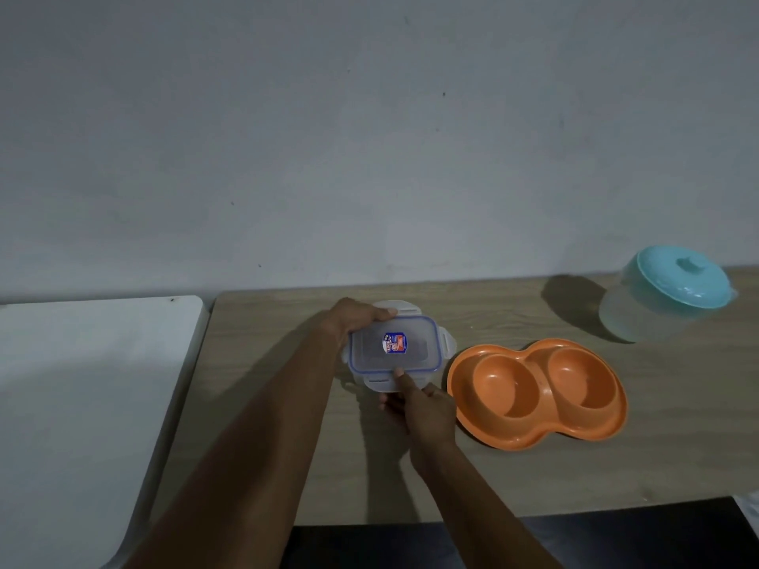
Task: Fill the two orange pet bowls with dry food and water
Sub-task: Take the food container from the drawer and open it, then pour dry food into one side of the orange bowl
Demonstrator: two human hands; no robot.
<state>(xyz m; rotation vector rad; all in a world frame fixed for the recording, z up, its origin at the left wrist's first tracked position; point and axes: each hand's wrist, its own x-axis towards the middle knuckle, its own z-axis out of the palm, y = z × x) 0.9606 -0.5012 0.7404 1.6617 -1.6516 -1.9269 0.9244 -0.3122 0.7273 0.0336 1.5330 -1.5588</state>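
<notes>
An orange double pet bowl point(538, 431) lies on the wooden table, both of its round wells dry and bare. Left of it stands a clear plastic food container point(415, 347) with a blue-sealed snap lid and a small label. My left hand point(357, 316) grips the container's far left corner. My right hand point(419, 404) holds its near edge, thumb on the lid by the front clip. What is inside the container cannot be made out. A clear jug with a turquoise lid point(673, 293) stands at the back right.
The wooden table point(534, 478) meets a grey wall behind. A white table point(82, 384) adjoins it on the left. The wooden table's front edge runs along the bottom, with dark floor below.
</notes>
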